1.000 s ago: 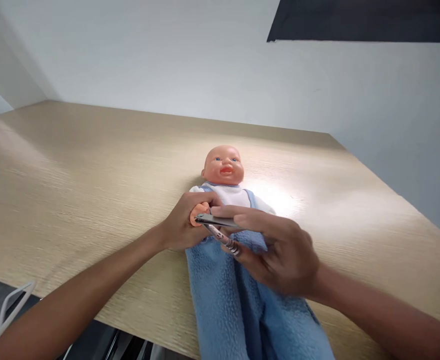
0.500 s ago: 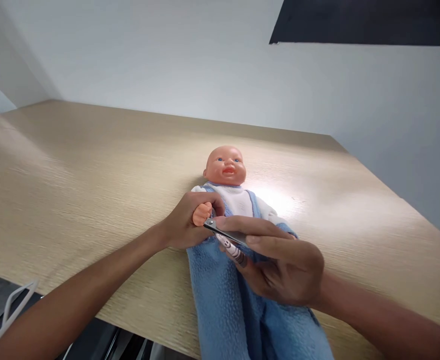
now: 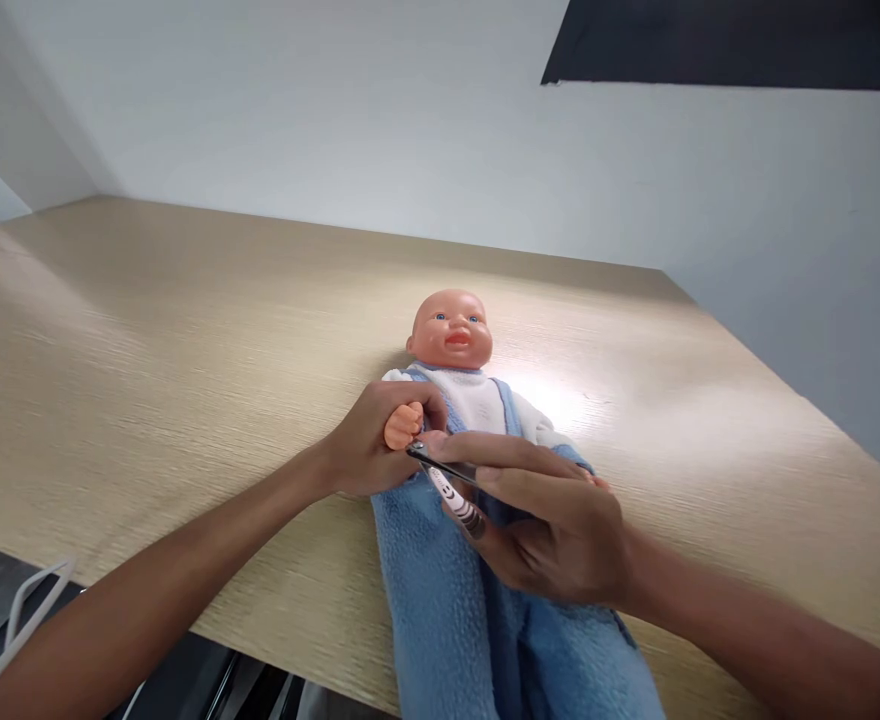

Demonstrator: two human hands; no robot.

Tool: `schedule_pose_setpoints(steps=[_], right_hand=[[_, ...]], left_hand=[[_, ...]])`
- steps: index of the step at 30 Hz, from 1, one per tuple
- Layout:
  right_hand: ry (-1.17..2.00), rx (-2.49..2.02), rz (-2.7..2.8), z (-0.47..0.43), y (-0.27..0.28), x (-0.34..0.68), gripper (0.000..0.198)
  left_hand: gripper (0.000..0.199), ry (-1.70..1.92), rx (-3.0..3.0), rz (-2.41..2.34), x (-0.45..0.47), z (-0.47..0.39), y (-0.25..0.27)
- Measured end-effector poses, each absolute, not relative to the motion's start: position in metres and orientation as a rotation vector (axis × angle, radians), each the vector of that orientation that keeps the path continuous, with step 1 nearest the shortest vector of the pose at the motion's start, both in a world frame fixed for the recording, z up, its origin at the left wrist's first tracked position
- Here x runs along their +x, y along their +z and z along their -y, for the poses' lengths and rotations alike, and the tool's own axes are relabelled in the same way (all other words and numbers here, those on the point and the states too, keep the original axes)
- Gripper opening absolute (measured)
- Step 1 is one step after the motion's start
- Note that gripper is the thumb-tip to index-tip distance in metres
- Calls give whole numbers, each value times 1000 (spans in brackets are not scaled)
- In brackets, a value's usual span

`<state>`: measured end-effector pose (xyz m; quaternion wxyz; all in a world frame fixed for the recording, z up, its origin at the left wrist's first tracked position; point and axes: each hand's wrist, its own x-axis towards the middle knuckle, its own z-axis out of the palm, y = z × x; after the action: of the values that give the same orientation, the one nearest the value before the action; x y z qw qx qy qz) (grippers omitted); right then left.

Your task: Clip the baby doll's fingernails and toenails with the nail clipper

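A baby doll (image 3: 451, 335) in a white top and blue fleece overalls lies on its back, head away from me. My left hand (image 3: 361, 440) is closed around the doll's arm on the left, and the doll's small fist (image 3: 404, 427) shows between my thumb and fingers. Between the thumb and fingers of my right hand (image 3: 560, 525) is a nail clipper (image 3: 456, 502) with a printed pale lever. Its metal jaw end is at the fingers of the doll's fist; whether it touches them, I cannot tell.
The doll rests on a light wooden table (image 3: 207, 330) that runs back to a pale wall (image 3: 350, 110). A dark panel (image 3: 740, 40) hangs at upper right. Below the near edge, at lower left, are a white cable-like loop (image 3: 24, 615) and dark objects.
My right hand has shifted slightly left with the nail clipper, whose lever now looks a bit steeper. My left hand and the doll stay nearly where they were.
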<state>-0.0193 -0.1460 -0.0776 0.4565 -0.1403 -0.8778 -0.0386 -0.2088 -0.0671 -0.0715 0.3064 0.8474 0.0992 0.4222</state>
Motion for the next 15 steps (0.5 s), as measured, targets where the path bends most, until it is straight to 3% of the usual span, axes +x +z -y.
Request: schedule_pose_setpoints(steps=[3, 10, 15], right_hand=[[-136, -348, 2160, 147, -77, -19, 30], [-85, -326, 2080, 145, -75, -24, 49], [-109, -395, 2125, 146, -74, -20, 30]], left_hand=[[12, 1119, 2239, -265, -209, 67, -71], [10, 1115, 2228, -265, -209, 67, -72], [13, 1124, 2231, -262, -208, 67, -72]])
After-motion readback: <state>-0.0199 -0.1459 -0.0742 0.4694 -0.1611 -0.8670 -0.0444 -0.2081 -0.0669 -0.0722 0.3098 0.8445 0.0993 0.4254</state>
